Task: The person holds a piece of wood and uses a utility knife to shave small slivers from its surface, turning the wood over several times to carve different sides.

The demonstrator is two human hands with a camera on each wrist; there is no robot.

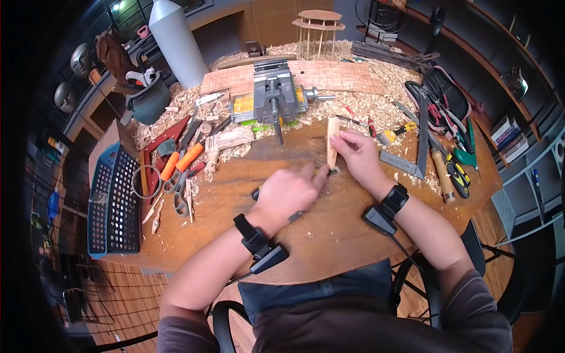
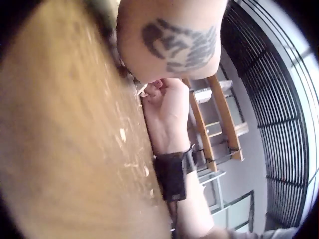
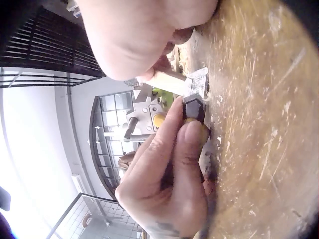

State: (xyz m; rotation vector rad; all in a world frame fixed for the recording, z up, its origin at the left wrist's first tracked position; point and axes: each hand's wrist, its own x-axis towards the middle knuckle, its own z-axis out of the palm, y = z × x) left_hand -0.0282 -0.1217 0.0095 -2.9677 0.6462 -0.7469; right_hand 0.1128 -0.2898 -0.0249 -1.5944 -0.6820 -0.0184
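Grey vise [image 1: 274, 97] stands on the far half of the surface [image 1: 294, 253], wood shavings [image 1: 382, 106] around it. Wooden tiered model [image 1: 318, 25] upright beyond. Blue perforated basket [image 1: 115, 200] at the left edge; two orange handles [image 1: 189, 157] lie near it. Right side: metal square [image 1: 422, 141], wooden-handled tool [image 1: 442, 176], yellow-and-black handles [image 1: 458, 179] adjacent.

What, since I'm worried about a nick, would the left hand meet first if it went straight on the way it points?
Most likely the wooden piece in the right hand: the left hand points toward its lower end, and the knife blade seems to touch it, though depth is unclear.
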